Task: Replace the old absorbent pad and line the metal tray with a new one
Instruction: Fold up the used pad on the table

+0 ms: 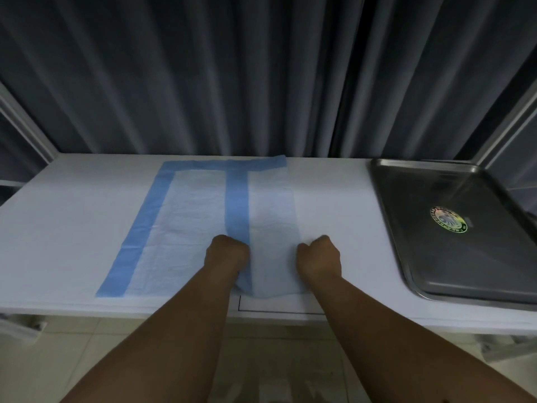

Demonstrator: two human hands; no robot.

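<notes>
A pale absorbent pad point(189, 216) with a blue border lies on the white table point(64, 228), its right part folded over onto itself. My left hand point(226, 253) is curled on the blue strip at the flap's left edge. My right hand point(318, 255) is curled at the flap's right edge. Both seem to pinch the folded flap; the fingertips are hidden under the knuckles. The bare metal tray point(465, 257) with a round holographic sticker point(448, 219) sits at the table's right end, apart from both hands.
A dark pleated curtain point(261, 77) hangs right behind the table. Metal frame posts stand at the far left and far right. Tiled floor shows below the table's front edge.
</notes>
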